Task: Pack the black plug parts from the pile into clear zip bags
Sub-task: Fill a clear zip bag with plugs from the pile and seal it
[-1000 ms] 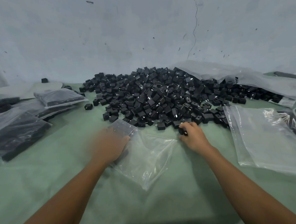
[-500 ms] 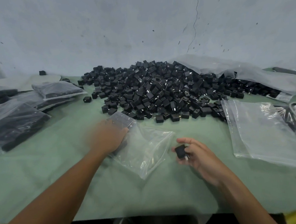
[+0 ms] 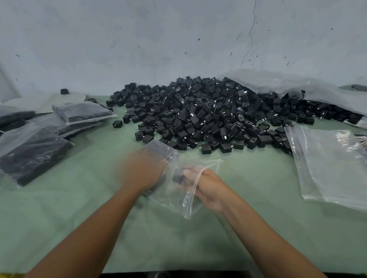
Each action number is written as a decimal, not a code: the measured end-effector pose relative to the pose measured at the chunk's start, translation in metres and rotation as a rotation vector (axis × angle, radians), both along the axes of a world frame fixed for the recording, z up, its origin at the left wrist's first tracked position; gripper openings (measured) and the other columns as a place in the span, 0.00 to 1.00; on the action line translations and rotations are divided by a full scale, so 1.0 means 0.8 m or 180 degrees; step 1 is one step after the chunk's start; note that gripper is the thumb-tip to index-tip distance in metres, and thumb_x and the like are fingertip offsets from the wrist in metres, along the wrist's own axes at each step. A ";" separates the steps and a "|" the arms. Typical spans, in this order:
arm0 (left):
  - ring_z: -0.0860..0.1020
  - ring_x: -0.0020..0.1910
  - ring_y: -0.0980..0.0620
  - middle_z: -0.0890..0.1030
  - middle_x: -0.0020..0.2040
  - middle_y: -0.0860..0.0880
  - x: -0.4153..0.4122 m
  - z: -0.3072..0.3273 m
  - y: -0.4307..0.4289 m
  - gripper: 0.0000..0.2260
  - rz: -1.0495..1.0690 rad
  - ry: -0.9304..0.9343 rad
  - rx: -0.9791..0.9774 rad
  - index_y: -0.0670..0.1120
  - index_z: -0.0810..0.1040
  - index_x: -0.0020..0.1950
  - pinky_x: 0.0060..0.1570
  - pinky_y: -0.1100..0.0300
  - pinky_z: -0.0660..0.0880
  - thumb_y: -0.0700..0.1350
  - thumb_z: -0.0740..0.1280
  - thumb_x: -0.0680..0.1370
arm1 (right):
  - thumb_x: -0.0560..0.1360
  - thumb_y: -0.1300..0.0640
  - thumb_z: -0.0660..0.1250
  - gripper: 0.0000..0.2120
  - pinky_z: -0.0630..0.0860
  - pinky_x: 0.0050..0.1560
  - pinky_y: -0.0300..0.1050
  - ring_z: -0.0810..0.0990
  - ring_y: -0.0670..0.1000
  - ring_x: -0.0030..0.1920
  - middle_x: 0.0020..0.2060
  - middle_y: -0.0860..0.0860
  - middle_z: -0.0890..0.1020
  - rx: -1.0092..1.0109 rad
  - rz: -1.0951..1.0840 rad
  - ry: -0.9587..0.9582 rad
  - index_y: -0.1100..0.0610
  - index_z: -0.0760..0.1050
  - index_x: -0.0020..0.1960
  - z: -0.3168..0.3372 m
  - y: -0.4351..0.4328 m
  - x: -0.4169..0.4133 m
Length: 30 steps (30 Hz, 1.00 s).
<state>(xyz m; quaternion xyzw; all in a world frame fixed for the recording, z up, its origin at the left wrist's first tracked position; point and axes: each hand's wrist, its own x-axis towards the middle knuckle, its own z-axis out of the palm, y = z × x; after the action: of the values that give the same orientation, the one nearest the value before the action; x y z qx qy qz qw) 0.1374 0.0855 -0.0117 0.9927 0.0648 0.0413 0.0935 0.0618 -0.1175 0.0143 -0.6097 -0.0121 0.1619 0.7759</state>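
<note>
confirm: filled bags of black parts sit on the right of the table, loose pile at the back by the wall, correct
Wrong side: the head view shows the filled bags on the left of the table, not the right; the loose pile is at the back by the wall.

Plug parts [image 3: 198, 116]: matt black plastic, bright metal bits. Bags [image 3: 341, 172]: clear glossy film, creased. Table cover [image 3: 76, 220]: matt green. Wall [image 3: 171, 32]: rough, cracked.

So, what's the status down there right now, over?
Left hand on clear zip bag, grip blurred. Right hand in bag mouth, holding black plug part. Nothing in the way.
</note>
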 end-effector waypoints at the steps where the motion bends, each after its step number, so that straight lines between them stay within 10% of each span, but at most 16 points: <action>1: 0.51 0.82 0.46 0.53 0.83 0.46 0.000 -0.001 0.000 0.43 -0.0005 -0.0006 -0.0002 0.50 0.52 0.83 0.79 0.43 0.49 0.76 0.46 0.76 | 0.81 0.66 0.62 0.09 0.81 0.57 0.50 0.85 0.52 0.50 0.48 0.57 0.86 0.0199 0.0008 0.0102 0.60 0.81 0.50 0.000 0.004 0.005; 7: 0.52 0.81 0.46 0.54 0.83 0.45 0.001 -0.002 0.000 0.42 0.0001 -0.0047 0.0026 0.50 0.53 0.83 0.78 0.43 0.50 0.75 0.45 0.76 | 0.75 0.67 0.62 0.15 0.81 0.48 0.53 0.82 0.54 0.39 0.37 0.56 0.83 -0.0066 -0.0109 0.0298 0.58 0.84 0.36 -0.005 0.031 0.032; 13: 0.52 0.81 0.46 0.55 0.83 0.46 -0.001 -0.001 -0.001 0.41 0.0003 -0.0042 0.0025 0.50 0.53 0.82 0.78 0.44 0.50 0.74 0.45 0.78 | 0.81 0.59 0.63 0.13 0.76 0.57 0.44 0.79 0.52 0.56 0.57 0.54 0.80 -0.1633 -0.0590 -0.0623 0.57 0.76 0.64 -0.026 0.043 0.033; 30: 0.53 0.80 0.46 0.56 0.82 0.46 -0.003 0.000 -0.001 0.37 -0.0012 -0.0115 -0.0048 0.50 0.57 0.81 0.78 0.44 0.49 0.71 0.44 0.80 | 0.83 0.58 0.56 0.15 0.71 0.64 0.50 0.76 0.58 0.61 0.60 0.57 0.78 -0.2945 -0.0050 -0.1428 0.58 0.69 0.69 -0.026 0.047 0.024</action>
<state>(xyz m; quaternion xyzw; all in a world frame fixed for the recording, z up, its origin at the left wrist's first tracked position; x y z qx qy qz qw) 0.1353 0.0846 -0.0115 0.9911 0.0615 0.0585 0.1021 0.0812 -0.0803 -0.0061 -0.9090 -0.1008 0.0097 0.4043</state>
